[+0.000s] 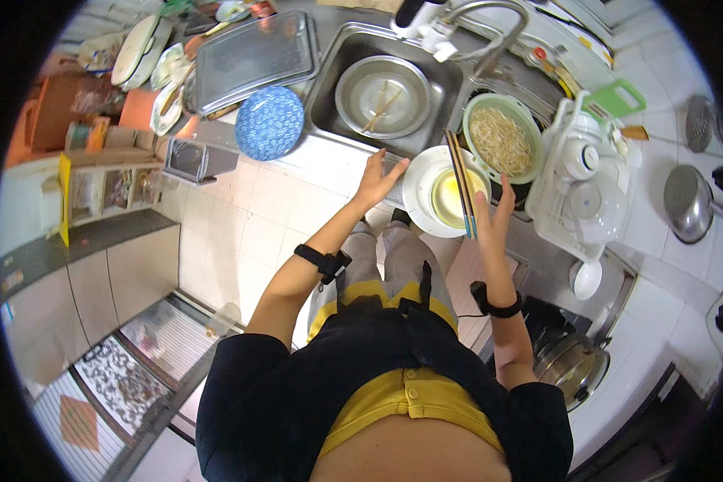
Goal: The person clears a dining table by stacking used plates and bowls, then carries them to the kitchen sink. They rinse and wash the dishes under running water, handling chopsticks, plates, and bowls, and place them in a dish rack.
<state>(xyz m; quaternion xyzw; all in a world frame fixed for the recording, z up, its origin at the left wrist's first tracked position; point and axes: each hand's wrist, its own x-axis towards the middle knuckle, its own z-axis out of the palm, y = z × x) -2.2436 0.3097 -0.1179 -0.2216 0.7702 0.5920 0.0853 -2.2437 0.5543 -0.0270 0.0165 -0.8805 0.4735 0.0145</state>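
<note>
My left hand is spread beside the left rim of a white plate, with nothing in it. On the plate sits a pale green-yellow bowl, its inside partly hidden. A pair of dark chopsticks with blue ends lies across bowl and plate. My right hand is at the plate's right side, thumb by the bowl's rim and fingers pointing away; whether it grips the plate is unclear. Just beyond it stands a light green colander of bean sprouts.
In the steel sink sits a metal basin of liquid with chopsticks, under a curved faucet. A blue patterned plate and a baking tray lie left. Rightward are a dish rack and a lidded pot.
</note>
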